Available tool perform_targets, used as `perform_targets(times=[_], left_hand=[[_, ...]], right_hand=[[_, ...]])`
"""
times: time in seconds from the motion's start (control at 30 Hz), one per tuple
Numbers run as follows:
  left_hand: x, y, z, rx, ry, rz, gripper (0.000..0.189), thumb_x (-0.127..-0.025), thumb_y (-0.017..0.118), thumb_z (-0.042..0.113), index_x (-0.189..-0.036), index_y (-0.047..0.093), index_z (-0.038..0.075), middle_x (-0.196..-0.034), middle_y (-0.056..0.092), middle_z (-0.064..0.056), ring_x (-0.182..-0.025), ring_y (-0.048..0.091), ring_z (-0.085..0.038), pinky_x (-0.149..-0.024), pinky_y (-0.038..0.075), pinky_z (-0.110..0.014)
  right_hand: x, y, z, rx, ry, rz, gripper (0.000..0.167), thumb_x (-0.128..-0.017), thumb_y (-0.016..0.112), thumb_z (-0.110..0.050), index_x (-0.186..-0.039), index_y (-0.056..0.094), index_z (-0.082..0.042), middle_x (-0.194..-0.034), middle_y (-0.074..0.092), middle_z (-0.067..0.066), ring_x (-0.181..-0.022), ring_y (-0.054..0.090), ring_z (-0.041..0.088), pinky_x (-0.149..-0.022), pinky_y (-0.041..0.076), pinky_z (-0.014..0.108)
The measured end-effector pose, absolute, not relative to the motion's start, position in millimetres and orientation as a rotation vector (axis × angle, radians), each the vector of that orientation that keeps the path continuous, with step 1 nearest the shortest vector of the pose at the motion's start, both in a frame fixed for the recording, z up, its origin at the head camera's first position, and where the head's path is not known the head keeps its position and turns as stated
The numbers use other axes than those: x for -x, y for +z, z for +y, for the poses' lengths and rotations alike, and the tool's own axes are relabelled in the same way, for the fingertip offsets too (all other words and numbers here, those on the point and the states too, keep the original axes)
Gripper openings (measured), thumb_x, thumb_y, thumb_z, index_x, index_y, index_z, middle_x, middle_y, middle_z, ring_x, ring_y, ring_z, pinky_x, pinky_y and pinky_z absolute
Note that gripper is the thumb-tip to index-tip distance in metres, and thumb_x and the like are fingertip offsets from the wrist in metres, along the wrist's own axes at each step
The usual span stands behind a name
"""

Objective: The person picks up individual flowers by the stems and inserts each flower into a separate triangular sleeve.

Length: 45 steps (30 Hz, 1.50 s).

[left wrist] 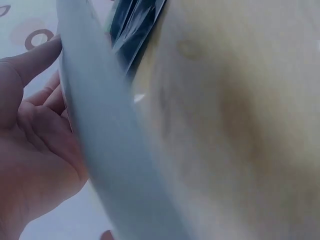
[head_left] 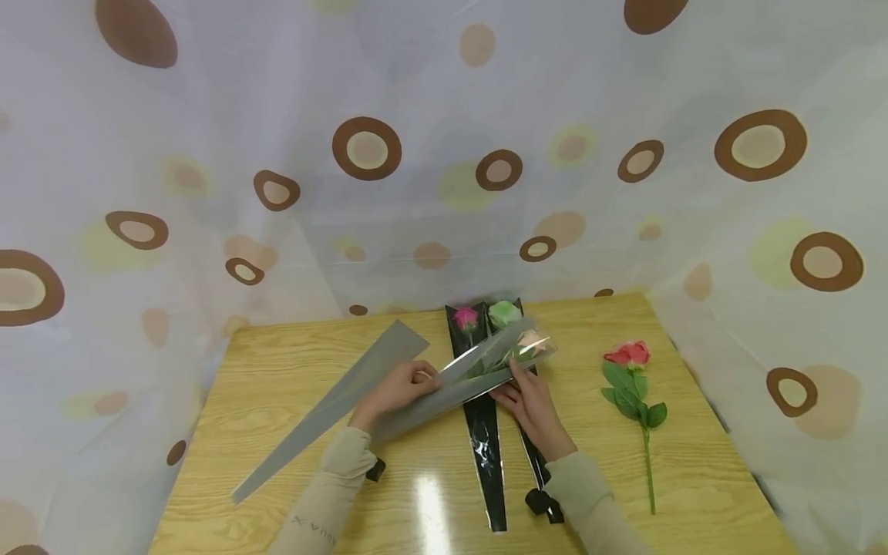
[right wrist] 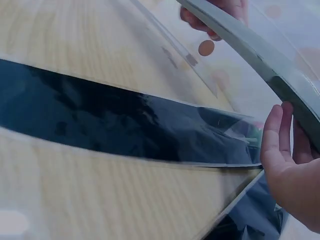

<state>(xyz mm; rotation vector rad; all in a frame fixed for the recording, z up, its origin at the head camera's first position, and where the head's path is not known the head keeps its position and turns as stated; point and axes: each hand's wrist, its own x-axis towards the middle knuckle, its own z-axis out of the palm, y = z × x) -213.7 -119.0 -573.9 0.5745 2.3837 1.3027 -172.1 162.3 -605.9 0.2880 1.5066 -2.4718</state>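
Observation:
Both hands hold a grey flower sleeve (head_left: pixel 425 406) with a clear front, slanted above the table, and a peach rose (head_left: pixel 533 344) shows inside its wide end. My left hand (head_left: pixel 397 391) pinches the sleeve's edge toward the narrow end, thumb on one side in the left wrist view. Near the wide end, my right hand (head_left: pixel 533 405) grips the lower edge between thumb and fingers. Beneath the raised sleeve lie two black sleeves, one with a magenta rose (head_left: pixel 466 317), the other with a pale green rose (head_left: pixel 504 314). The held sleeve covers their middle parts.
A second grey sleeve (head_left: pixel 333 408) lies flat and slanted on the left of the wooden table (head_left: pixel 264 370). To the right rests a loose coral-pink rose (head_left: pixel 627 354) with green leaves and a long stem. A patterned curtain (head_left: pixel 430 208) surrounds the table's back and sides.

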Motion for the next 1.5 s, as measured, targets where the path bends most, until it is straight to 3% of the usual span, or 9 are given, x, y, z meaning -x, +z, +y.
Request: perform_targets(times=[0.2,0.4,0.6,0.77,0.93,1.03,1.13,1.37,1.5], left_hand=[[202,-591,-112,-0.439,1.527,2.185,0.021,-0.103,0.068,0.017,-0.113,0.067,-0.001,-0.098,0.081,-0.016,-0.077,0.066,-0.003,-0.069,0.052,-0.023],[192,-599,-105,-0.302,1.658,2.098,0.019,-0.100,0.071,0.011,-0.108,0.061,-0.003,-0.083,0.079,-0.002,-0.067,0.062,-0.003,-0.058,0.046,-0.021],[185,-602,-105,-0.194,1.706,2.126,0.020,-0.100,0.071,0.011,-0.109,0.059,-0.003,-0.078,0.076,0.000,-0.061,0.056,-0.004,-0.058,0.044,-0.022],[181,-604,-108,-0.138,1.753,2.118,0.020,-0.101,0.069,0.010,-0.109,0.059,-0.006,-0.079,0.077,-0.008,-0.063,0.059,-0.004,-0.060,0.046,-0.023],[180,-604,-108,-0.037,1.784,2.112,0.020,-0.102,0.066,0.008,-0.111,0.059,-0.008,-0.092,0.080,-0.019,-0.068,0.064,-0.005,-0.063,0.049,-0.023],[181,-605,-105,0.024,1.802,2.124,0.020,-0.101,0.066,0.007,-0.112,0.059,-0.008,-0.098,0.079,-0.024,-0.073,0.066,-0.006,-0.067,0.052,-0.023],[184,-607,-101,0.075,1.832,2.138,0.018,-0.100,0.066,0.007,-0.110,0.060,-0.008,-0.098,0.079,-0.025,-0.077,0.066,-0.009,-0.071,0.052,-0.024],[192,-613,-96,0.173,1.858,2.170,0.016,-0.102,0.066,0.008,-0.106,0.059,-0.006,-0.077,0.064,-0.002,-0.066,0.056,-0.010,-0.061,0.046,-0.024],[192,-610,-94,0.196,1.888,2.136,0.019,-0.102,0.065,0.005,-0.110,0.059,-0.011,-0.077,0.063,-0.004,-0.063,0.054,-0.010,-0.058,0.045,-0.025]], right_hand=[[184,-604,156,-0.282,-2.389,1.610,0.062,-0.112,0.052,-0.036,-0.158,0.040,0.005,-0.111,0.074,-0.004,-0.100,0.073,0.007,-0.090,0.061,0.028],[198,-603,143,-0.319,-2.296,1.707,0.058,-0.111,0.056,-0.030,-0.155,0.046,0.006,-0.105,0.076,-0.006,-0.096,0.073,0.004,-0.085,0.060,0.026],[211,-603,123,-0.296,-2.180,1.821,0.051,-0.112,0.056,-0.025,-0.152,0.051,0.006,-0.097,0.073,-0.006,-0.087,0.071,0.003,-0.081,0.060,0.024],[219,-606,106,-0.251,-2.078,1.906,0.050,-0.112,0.054,-0.022,-0.154,0.048,0.006,-0.120,0.072,0.014,-0.093,0.072,0.008,-0.082,0.061,0.026],[222,-612,92,-0.192,-2.009,1.932,0.054,-0.113,0.051,-0.021,-0.158,0.041,0.006,-0.149,0.056,0.030,-0.126,0.069,0.034,-0.095,0.061,0.035],[221,-616,86,-0.168,-2.002,1.913,0.052,-0.114,0.049,-0.020,-0.158,0.041,0.006,-0.153,0.054,0.031,-0.139,0.060,0.042,-0.102,0.059,0.041],[218,-619,83,-0.160,-1.998,1.910,0.051,-0.114,0.047,-0.018,-0.157,0.042,0.007,-0.153,0.054,0.031,-0.141,0.057,0.043,-0.107,0.056,0.045],[211,-615,80,-0.169,-1.988,1.916,0.049,-0.113,0.048,-0.016,-0.156,0.044,0.008,-0.153,0.053,0.032,-0.140,0.058,0.043,-0.111,0.053,0.049],[208,-613,81,-0.159,-1.995,1.918,0.050,-0.113,0.049,-0.016,-0.156,0.043,0.008,-0.154,0.053,0.032,-0.140,0.058,0.044,-0.114,0.050,0.052]])
